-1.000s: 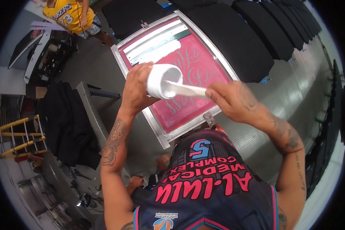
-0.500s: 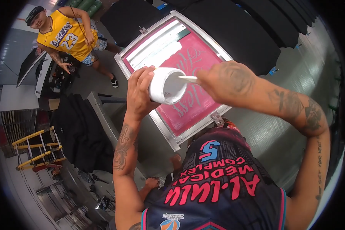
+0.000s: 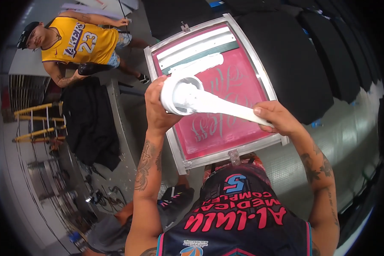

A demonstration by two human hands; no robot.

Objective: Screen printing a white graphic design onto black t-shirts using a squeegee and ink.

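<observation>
White tub (image 3: 168, 101) and spatula (image 3: 230, 109) held above a framed pink screen (image 3: 200, 148)

The tub is just off the middle of the view, toward 12 o'clock, over the 9 o'clock part of the screen. It is tilted, its mouth turned toward 3 o'clock and up to the camera, and white paste (image 3: 187, 94) shows at the opening. The left hand (image 3: 157, 106) is wrapped around the tub at its 9 o'clock side, with fingers reaching toward 11 o'clock on its wall. The right hand (image 3: 278, 118), at 3 o'clock in the view, is closed on the spatula's handle, the thumb lying on top. From that grip the spatula points toward 10 o'clock, its paste-coated blade at the tub's mouth.

Beneath, the screen sits in a silver frame (image 3: 176, 150) and bears grey curling lettering. Along its 11 o'clock part lies a silver bar with a green strip (image 3: 229, 47), and beside that a thick white streak (image 3: 200, 63). One metal clamp (image 3: 185, 27) is at the frame's 11 o'clock, another (image 3: 234, 157) at its 6 o'clock.

Black cloth-covered boards (image 3: 281, 55) fill 1 to 2 o'clock. At 10 o'clock stands a person in a yellow sleeveless shirt (image 3: 79, 40), one hand at a dark object (image 3: 94, 68). Black cloth (image 3: 89, 128) is heaped at 9 o'clock, and farther out that way is a yellow ladder (image 3: 39, 121). Part of another person, in grey (image 3: 109, 232), shows at 7 o'clock.
</observation>
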